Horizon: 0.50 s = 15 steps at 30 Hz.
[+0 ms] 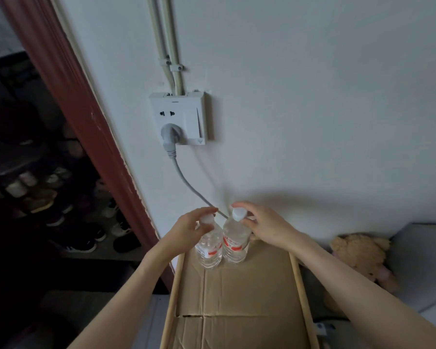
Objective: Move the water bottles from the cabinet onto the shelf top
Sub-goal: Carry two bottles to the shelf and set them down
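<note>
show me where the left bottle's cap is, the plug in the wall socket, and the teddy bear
left bottle's cap point(207, 218): head view, on the white cap top, beside the left hand's fingers.
plug point(168, 133): head view, on the grey plug body in the socket.
teddy bear point(360, 250): head view, on its tan head.

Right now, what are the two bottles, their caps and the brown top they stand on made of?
The water bottles look like clear, glossy plastic: you see through them, and the walls are ribbed. Their caps look like matte white plastic. The shelf top seems covered in plain brown cardboard, dull, with fold creases and a slit.
</note>
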Tool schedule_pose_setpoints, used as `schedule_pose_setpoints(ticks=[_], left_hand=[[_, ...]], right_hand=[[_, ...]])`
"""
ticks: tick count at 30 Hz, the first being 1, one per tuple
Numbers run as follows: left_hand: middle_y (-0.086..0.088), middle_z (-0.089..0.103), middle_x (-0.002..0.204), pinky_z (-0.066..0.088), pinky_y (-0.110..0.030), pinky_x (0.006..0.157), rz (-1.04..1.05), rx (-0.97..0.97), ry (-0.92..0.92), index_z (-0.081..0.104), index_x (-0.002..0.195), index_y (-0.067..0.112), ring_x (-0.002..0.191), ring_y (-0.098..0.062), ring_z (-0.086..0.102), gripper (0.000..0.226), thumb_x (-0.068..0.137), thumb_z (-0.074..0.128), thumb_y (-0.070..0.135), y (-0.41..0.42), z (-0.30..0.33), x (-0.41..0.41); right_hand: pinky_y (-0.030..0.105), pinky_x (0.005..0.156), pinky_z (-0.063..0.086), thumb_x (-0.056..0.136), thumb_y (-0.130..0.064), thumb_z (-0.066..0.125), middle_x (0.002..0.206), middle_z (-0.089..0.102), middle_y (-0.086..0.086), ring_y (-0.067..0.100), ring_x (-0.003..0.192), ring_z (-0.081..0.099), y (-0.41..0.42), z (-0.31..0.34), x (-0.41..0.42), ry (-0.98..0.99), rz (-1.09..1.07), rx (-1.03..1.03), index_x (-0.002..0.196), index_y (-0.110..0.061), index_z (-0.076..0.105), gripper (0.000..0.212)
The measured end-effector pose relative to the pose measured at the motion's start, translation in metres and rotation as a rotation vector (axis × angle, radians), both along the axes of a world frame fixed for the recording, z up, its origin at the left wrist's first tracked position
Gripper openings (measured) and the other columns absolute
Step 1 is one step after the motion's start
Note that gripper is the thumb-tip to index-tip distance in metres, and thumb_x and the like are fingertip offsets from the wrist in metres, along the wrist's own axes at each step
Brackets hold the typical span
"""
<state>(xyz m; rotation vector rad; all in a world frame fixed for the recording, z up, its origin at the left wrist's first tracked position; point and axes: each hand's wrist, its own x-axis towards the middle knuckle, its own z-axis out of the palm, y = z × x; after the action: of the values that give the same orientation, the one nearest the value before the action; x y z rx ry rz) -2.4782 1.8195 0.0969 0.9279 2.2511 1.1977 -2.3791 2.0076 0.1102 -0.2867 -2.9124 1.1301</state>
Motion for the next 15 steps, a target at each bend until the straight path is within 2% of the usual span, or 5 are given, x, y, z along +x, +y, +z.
schedule_pose_setpoints(ticks=[3,5,7,11,15], left_hand=[[0.007,0.064,0.098,0.044,-0.022,0.083,0.204,-0.028,0.087,0.061,0.108,0.026,0.097,-0.01,0.057,0.032,0.077,0.071,0.026,0.006,0.002,0.003],[0.005,0.063,0.097,0.046,-0.027,0.082,0.233,-0.057,0.151,0.06,0.107,0.024,0.093,-0.012,0.056,0.035,0.076,0.072,0.032,0.01,0.002,0.006],[0.004,0.061,0.106,0.042,-0.026,0.085,0.166,-0.065,0.175,0.057,0.115,0.022,0.099,-0.014,0.054,0.039,0.079,0.069,0.029,0.011,0.002,0.007],[0.001,0.053,0.126,0.037,-0.026,0.099,-0.051,-0.01,0.111,0.048,0.129,0.018,0.117,-0.016,0.049,0.045,0.087,0.058,0.007,-0.001,-0.001,0.004],[0.008,0.059,0.106,0.043,-0.027,0.091,0.105,-0.001,0.123,0.059,0.116,0.021,0.106,-0.015,0.055,0.036,0.082,0.064,0.009,-0.001,0.001,-0.001]], right_hand=[[0.036,0.082,0.048,0.087,-0.033,0.058,0.111,0.063,0.0,0.019,0.098,0.058,-0.004,0.003,-0.002,0.029,-0.071,0.186,0.114,-0.021,0.052,0.03],[0.035,0.074,0.045,0.085,-0.039,0.059,0.104,0.061,0.001,0.019,0.09,0.056,-0.006,0.004,-0.003,0.044,-0.1,0.263,0.105,-0.016,0.05,0.032],[0.033,0.077,0.042,0.086,-0.037,0.058,0.11,0.059,0.003,0.019,0.093,0.054,-0.007,0.003,-0.003,0.041,-0.083,0.241,0.108,-0.014,0.049,0.033],[0.032,0.1,0.038,0.092,-0.022,0.049,0.139,0.046,0.001,0.021,0.121,0.048,-0.007,0.002,0.0,-0.022,0.033,0.152,0.135,-0.021,0.041,0.043],[0.033,0.082,0.044,0.086,-0.029,0.059,0.114,0.06,0.002,0.022,0.101,0.057,-0.003,0.004,-0.003,0.001,-0.046,0.186,0.115,-0.018,0.053,0.031]])
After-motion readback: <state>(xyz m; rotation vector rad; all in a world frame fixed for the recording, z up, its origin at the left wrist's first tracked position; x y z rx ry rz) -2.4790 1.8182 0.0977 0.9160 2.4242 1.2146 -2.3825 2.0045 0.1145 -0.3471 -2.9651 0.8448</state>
